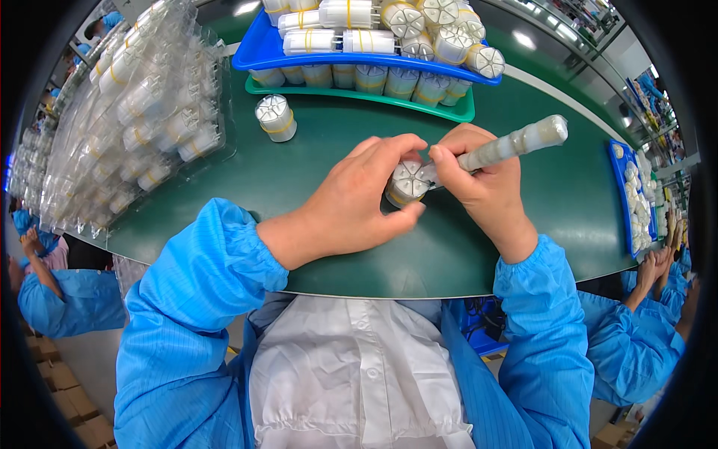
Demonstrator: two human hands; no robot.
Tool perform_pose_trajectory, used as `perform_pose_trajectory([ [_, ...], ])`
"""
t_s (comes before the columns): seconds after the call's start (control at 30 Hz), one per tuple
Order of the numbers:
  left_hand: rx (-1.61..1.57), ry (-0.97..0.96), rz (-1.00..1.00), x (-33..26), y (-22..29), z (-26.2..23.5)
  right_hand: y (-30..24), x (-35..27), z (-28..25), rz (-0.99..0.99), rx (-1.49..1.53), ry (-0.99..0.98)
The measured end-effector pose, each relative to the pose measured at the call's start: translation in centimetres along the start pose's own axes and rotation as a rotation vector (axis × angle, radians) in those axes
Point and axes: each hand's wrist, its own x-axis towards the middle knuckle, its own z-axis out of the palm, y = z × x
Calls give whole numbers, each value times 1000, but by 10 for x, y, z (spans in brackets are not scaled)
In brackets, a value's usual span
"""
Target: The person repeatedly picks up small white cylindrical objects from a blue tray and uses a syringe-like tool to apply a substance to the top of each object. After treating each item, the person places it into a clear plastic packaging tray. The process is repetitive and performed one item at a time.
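Note:
My left hand [348,193] curves its thumb and fingers around a short white cylindrical part [409,182], whose segmented round end faces up. A yellow band circles its side. In my right hand [485,179] is a hand tool with a thick handle [516,142], wrapped in pale, translucent material. The handle slants up to the right, and its lower end meets the edge of the part; my fingers partly hide the tip, so its kind cannot be made out. A similar white cylinder [276,118] stands alone on the green tabletop [336,273], beyond my left hand.
At the back, a blue tray [262,51] heaped with banded white cylinders sits above a green tray [447,111] holding more. Stacked clear plastic trays [142,120] of white parts lean at the left. Another blue tray [622,187] lies far right. Co-workers in blue sleeves [636,337] flank me.

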Motion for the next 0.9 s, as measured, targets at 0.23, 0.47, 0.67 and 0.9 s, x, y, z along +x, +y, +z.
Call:
perform_pose_trajectory([
  [0.23, 98, -9, -73, 0, 3, -2, -5, 2, -3, -9, -19, 37],
  [0.47, -118, 20, -7, 1, -5, 1, -1, 3, -2, -16, 11, 12],
  [0.67, 87, -42, -59, 4, -1, -6, 0, 1, -2, 34, 3, -29],
  [0.9, -112, -36, -83, 2, -1, -7, -14, 5, -6, 126, 80, 62],
])
